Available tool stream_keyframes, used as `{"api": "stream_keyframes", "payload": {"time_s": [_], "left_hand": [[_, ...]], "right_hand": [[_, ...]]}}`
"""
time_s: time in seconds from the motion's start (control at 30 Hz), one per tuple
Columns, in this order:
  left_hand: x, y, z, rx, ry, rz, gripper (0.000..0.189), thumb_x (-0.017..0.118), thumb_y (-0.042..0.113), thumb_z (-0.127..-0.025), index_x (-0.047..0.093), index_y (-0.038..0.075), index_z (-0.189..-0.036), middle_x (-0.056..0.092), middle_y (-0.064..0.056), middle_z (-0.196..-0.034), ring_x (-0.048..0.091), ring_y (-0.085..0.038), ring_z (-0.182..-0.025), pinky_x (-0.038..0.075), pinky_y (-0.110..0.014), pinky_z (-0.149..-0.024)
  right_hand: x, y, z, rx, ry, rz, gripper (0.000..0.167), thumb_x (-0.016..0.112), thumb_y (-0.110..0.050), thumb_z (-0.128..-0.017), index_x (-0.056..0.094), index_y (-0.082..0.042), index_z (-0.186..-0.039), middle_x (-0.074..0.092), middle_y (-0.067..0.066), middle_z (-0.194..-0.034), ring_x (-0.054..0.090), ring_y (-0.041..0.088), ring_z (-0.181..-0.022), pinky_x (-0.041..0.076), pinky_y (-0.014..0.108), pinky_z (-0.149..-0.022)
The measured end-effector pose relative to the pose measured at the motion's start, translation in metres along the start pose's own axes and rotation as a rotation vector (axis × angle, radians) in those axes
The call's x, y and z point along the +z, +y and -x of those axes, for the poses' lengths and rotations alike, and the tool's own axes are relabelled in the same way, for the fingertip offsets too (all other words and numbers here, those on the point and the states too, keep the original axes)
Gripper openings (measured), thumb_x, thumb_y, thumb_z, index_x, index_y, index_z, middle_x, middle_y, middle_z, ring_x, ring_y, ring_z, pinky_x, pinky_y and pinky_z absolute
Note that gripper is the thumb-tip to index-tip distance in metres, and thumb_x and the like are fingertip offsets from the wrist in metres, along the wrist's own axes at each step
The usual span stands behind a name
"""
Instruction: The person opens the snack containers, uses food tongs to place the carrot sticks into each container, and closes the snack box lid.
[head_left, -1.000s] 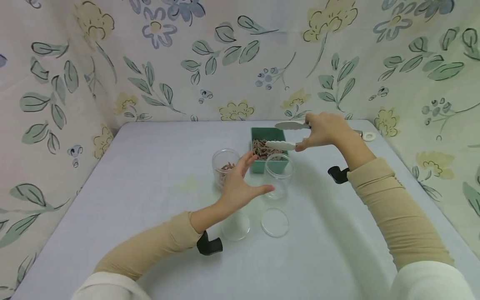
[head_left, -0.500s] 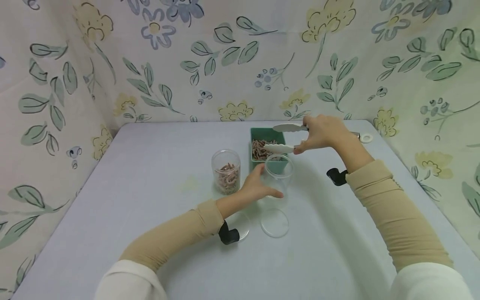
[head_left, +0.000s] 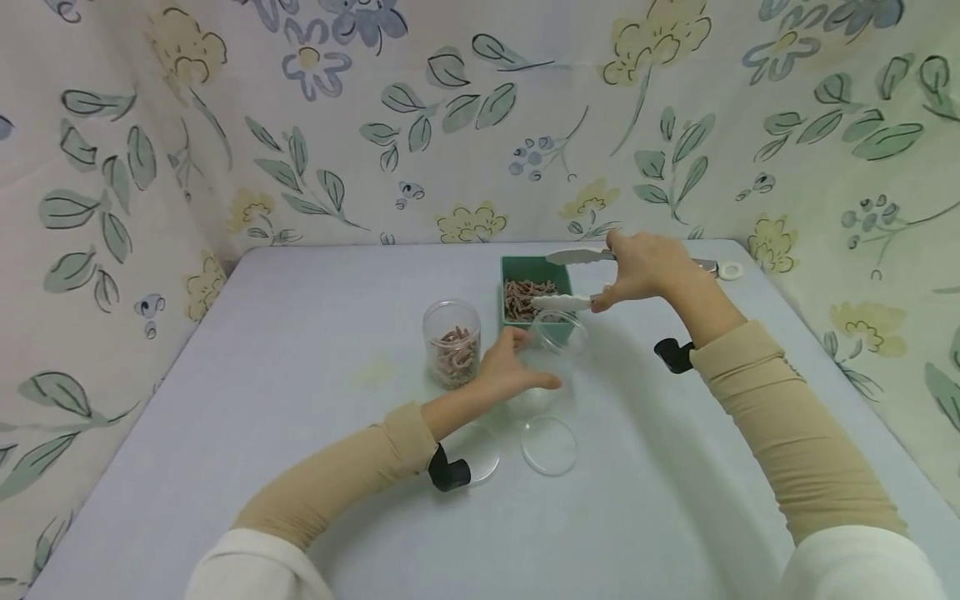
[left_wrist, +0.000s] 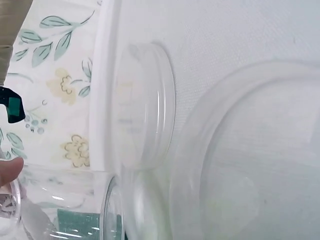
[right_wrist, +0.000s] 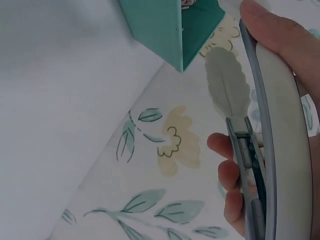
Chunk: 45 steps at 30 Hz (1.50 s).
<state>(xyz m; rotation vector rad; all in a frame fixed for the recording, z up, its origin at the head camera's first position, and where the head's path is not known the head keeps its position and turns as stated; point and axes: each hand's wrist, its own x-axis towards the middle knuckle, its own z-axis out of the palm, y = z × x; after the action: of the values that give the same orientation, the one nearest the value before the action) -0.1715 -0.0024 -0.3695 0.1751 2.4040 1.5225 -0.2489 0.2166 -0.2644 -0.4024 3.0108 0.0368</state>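
My left hand (head_left: 510,371) holds an empty clear jar (head_left: 564,343) by its left side, fingers behind and thumb in front. The jar seems tilted, its rim next to the green box. In the left wrist view only the thumb tip shows, near the clear jar wall (left_wrist: 75,195). My right hand (head_left: 651,267) grips serrated kitchen tongs (head_left: 579,257), their arms spread apart over the green box (head_left: 536,268). Pinkish-brown worm-like pieces (head_left: 522,298) fill the box bottom. Nothing is visible between the tong tips.
A second clear jar (head_left: 452,346), partly filled with similar pieces, stands left of my left hand. Two clear round lids, one (head_left: 550,446) to the right and one (head_left: 483,458) partly behind the left wrist, lie on the white table (head_left: 315,333). Floral cloth (head_left: 480,125) hangs behind.
My left hand has moved right from beside the filled jar and taken hold of the empty jar, which now looks tilted. The right hand and spread tongs have barely moved.
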Motion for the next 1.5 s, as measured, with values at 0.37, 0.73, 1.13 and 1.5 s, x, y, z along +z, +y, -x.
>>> {"api": "stream_keyframes", "payload": {"time_s": [0.37,0.73,1.13,1.5], "left_hand": [[-0.010,0.001,0.008,0.050,0.035,0.015,0.085,0.086,0.020,-0.074,0.041,0.006,-0.145,0.047,-0.012,-0.145,0.045,-0.031,-0.130,0.039,-0.044,-0.106],[-0.006,-0.003,0.009,0.020,0.045,-0.027,0.086,0.087,0.023,-0.073,0.043,0.008,-0.145,0.046,-0.009,-0.146,0.042,-0.030,-0.133,0.038,-0.047,-0.107],[-0.007,-0.005,0.009,0.031,0.029,-0.026,0.086,0.086,0.025,-0.074,0.041,0.007,-0.145,0.046,-0.010,-0.146,0.042,-0.029,-0.133,0.037,-0.045,-0.108],[-0.009,-0.007,0.012,0.017,0.033,-0.006,0.088,0.087,0.025,-0.073,0.040,0.007,-0.146,0.046,-0.008,-0.147,0.040,-0.028,-0.135,0.035,-0.043,-0.109]], "right_hand": [[-0.025,-0.028,-0.014,-0.099,-0.111,0.228,0.099,0.085,-0.043,-0.065,0.042,0.001,-0.142,0.058,0.023,-0.129,0.057,0.040,-0.112,0.051,0.055,-0.084],[-0.032,-0.081,-0.034,-0.154,-0.181,0.671,0.093,0.093,-0.042,-0.056,0.053,-0.006,-0.132,0.064,0.013,-0.118,0.061,0.031,-0.102,0.050,0.049,-0.087],[-0.008,-0.065,-0.044,-0.074,-0.207,0.469,0.092,0.090,-0.045,-0.058,0.052,0.002,-0.127,0.063,0.016,-0.115,0.062,0.034,-0.099,0.049,0.056,-0.089],[-0.002,-0.064,-0.050,-0.088,-0.204,0.357,0.069,0.088,-0.040,-0.062,0.062,0.001,-0.112,0.066,0.014,-0.107,0.063,0.034,-0.097,0.051,0.054,-0.088]]}}
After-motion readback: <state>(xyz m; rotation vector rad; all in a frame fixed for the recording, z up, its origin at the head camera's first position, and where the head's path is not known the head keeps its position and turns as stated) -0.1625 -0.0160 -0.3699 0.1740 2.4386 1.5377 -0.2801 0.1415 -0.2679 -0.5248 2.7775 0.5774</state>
